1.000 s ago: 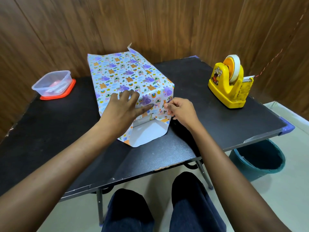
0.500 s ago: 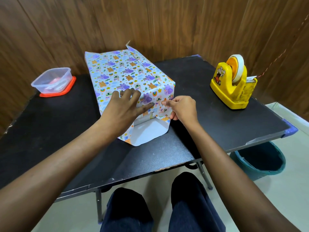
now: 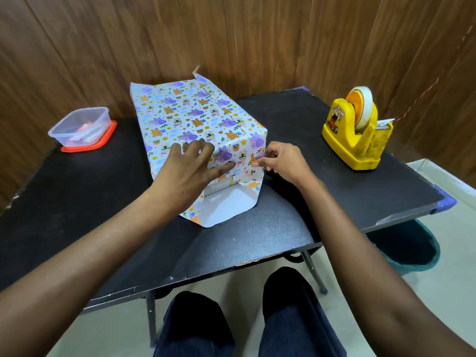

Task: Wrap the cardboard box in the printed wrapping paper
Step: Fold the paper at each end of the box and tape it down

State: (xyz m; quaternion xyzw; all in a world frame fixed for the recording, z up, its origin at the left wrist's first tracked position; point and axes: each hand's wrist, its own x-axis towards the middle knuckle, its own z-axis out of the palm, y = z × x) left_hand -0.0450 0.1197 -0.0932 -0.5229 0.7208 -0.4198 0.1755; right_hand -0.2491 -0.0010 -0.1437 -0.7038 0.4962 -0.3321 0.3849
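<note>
Head view: box (image 3: 190, 117) sits mid-table (image 3: 291, 228), paper (image 3: 159, 99) round it. Left hand (image 3: 189, 167), fingers spread flat, pins the near top flap so right hand (image 3: 284, 163) can pinch the side fold inward.

Your cardboard box (image 3: 218, 187) lies on the black table (image 3: 309, 228), covered in cartoon-printed wrapping paper (image 3: 185, 114); the near bottom flap lies flat, white side up.

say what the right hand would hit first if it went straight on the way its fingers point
The right hand points left, fingertips on the wrapping paper at the box's near right edge, so that papered end comes first. Next, probably the thumb of the left hand; depth is unclear.
</note>
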